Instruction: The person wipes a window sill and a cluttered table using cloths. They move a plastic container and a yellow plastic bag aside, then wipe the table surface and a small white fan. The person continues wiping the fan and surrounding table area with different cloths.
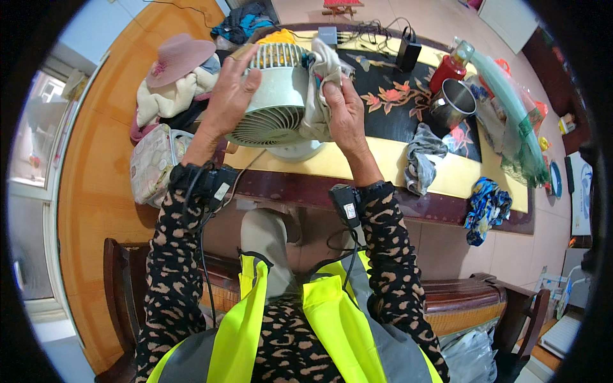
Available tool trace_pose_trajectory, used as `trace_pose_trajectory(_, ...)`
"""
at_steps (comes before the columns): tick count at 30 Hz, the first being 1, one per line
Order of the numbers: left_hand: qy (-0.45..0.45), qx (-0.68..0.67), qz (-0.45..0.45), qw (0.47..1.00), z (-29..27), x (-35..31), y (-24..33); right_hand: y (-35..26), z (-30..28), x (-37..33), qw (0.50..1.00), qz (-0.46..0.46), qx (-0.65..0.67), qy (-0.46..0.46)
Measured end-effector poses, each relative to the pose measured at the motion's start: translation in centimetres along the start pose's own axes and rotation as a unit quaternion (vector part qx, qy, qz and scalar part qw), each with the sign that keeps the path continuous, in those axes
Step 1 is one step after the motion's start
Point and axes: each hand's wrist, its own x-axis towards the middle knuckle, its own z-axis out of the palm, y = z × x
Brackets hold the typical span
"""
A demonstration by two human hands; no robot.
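Head, hands [230, 99] on fan [278, 92], cloth [316, 105] clutched (right [347, 120])

Your round pale-green fan [278, 89] looks like smooth plastic, your wrinkly off-white rag [317, 105] is matt cloth, and that silver cylindrical cup [451, 107] is pretty glossy metal.

pink hat [181, 59] | steel cup [451, 107] beside red bottle [449, 70] | black box [408, 55]

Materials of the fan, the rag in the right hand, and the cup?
Fan: likely moulded plastic, satin; smooth pale green shell, thin ribbed grille.
Rag: fabric, matte; soft folds under the right hand. Fibre unclear.
Cup: probably stainless steel, polished; silvery with bright reflections.
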Motion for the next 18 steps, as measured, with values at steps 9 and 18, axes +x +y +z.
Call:
trace_pose_trajectory(9,-0.017,0.02,-0.026,0.999,-0.1,-0.9,0.5,8.8,1.1,-6.3,0.843,0.298,0.382,0.233)
trace_pose_trajectory(18,-0.017,0.015,-0.002,1.0,-0.4,-1.0,-0.4,6.5,2.9,-10.6,0.81,0.37,0.399,0.217)
